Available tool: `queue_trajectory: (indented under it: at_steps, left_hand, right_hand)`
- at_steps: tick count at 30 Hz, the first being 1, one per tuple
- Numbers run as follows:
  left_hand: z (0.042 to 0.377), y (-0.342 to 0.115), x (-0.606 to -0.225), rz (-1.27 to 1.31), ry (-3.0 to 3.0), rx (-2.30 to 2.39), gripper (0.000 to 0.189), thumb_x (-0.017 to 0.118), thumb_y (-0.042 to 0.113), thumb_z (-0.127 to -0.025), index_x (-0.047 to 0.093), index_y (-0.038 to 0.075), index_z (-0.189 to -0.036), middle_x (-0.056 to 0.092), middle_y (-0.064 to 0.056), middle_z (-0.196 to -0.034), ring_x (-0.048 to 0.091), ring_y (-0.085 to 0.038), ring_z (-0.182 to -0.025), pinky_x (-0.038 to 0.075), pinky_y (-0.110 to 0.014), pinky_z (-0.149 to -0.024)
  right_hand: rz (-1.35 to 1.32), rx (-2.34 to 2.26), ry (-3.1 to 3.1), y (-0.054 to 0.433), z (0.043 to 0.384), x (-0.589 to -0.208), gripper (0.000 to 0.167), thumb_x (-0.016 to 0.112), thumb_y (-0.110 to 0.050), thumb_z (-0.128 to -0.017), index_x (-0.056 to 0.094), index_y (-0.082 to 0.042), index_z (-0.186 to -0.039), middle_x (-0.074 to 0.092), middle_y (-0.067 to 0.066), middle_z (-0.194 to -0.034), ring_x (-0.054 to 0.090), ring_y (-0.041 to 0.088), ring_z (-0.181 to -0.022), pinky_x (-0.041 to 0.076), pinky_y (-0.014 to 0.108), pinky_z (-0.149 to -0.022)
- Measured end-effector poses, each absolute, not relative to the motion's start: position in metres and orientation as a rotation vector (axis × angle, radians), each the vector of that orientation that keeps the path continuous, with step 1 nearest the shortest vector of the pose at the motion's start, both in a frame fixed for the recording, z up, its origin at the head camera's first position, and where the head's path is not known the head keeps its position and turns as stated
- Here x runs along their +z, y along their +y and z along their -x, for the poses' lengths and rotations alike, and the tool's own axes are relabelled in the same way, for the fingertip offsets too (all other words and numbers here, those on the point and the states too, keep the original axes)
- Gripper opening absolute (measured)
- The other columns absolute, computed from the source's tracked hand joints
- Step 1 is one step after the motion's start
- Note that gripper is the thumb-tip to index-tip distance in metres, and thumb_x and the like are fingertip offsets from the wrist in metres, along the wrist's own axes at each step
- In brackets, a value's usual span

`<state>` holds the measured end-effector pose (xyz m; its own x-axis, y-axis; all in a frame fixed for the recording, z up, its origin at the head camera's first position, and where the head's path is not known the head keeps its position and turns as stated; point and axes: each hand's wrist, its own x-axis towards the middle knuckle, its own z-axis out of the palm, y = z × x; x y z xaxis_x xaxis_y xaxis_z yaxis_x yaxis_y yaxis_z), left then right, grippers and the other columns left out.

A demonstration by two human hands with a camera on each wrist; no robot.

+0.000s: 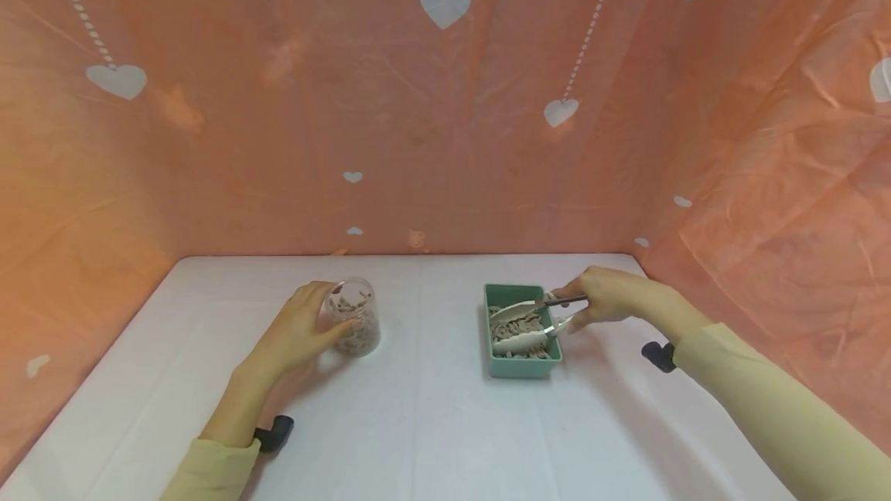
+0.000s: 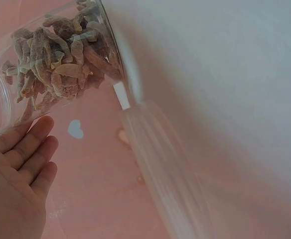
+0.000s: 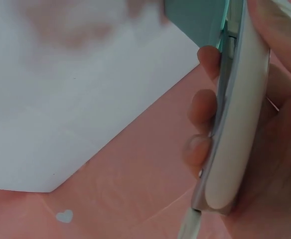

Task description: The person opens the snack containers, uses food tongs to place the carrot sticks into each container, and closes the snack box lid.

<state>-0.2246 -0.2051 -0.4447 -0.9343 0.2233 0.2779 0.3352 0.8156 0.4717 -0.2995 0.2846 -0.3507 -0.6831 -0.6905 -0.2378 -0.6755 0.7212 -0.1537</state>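
My left hand holds a clear jar from its left side, thumb in front. The jar stands upright with its mouth uncovered. Brownish dried strips partly fill it in the left wrist view. My right hand grips a pair of tongs by pale-faced handles, seen close up in the right wrist view. The tongs' two arms are spread, their tips inside a green rectangular box. Greyish-brown strips lie in that box, around and between the tips.
White cloth covers the table, with the jar left of centre and the box right of centre. Orange curtains with white hearts enclose the back and sides. A blurred translucent strip crosses the left wrist view; its kind is unclear.
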Motion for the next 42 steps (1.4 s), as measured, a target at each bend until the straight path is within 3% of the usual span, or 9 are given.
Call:
queue_trajectory:
  at_steps: [17,28,35,42]
  left_hand:
    - [0.224,-0.205,-0.442,0.429,-2.781,-0.807,0.074,0.074,0.047,-0.095,0.05,-0.004,-0.144,0.055,-0.023,-0.141,0.048,-0.044,-0.135,0.039,-0.065,-0.112]
    - [0.226,-0.202,-0.444,0.454,-2.755,-0.817,0.071,0.076,0.043,-0.094,0.053,-0.004,-0.141,0.057,-0.023,-0.137,0.05,-0.043,-0.132,0.039,-0.063,-0.112]
    - [0.226,-0.203,-0.442,0.442,-2.78,-0.813,0.074,0.074,0.046,-0.095,0.05,-0.004,-0.145,0.054,-0.024,-0.142,0.047,-0.045,-0.135,0.038,-0.065,-0.113]
    - [0.225,-0.205,-0.444,0.429,-2.789,-0.81,0.073,0.076,0.043,-0.095,0.051,-0.005,-0.144,0.055,-0.024,-0.14,0.048,-0.045,-0.134,0.038,-0.064,-0.113]
  right_hand:
    - [1.131,-0.086,2.778,0.293,0.288,-0.355,0.058,0.088,-0.037,-0.081,0.074,-0.01,-0.13,0.078,0.004,-0.114,0.074,0.025,-0.097,0.06,0.045,-0.08]
    - [1.121,-0.002,2.787,0.292,0.287,-0.338,0.056,0.09,-0.037,-0.079,0.076,-0.01,-0.126,0.079,0.002,-0.108,0.075,0.023,-0.097,0.06,0.041,-0.076]
    - [1.114,-0.046,2.787,0.295,0.288,-0.343,0.056,0.09,-0.034,-0.079,0.076,-0.009,-0.127,0.078,0.005,-0.113,0.075,0.026,-0.101,0.061,0.045,-0.082]
    - [1.201,-0.059,2.814,0.298,0.285,-0.349,0.052,0.089,-0.036,-0.08,0.077,-0.012,-0.125,0.079,0.001,-0.111,0.076,0.023,-0.097,0.06,0.043,-0.077]
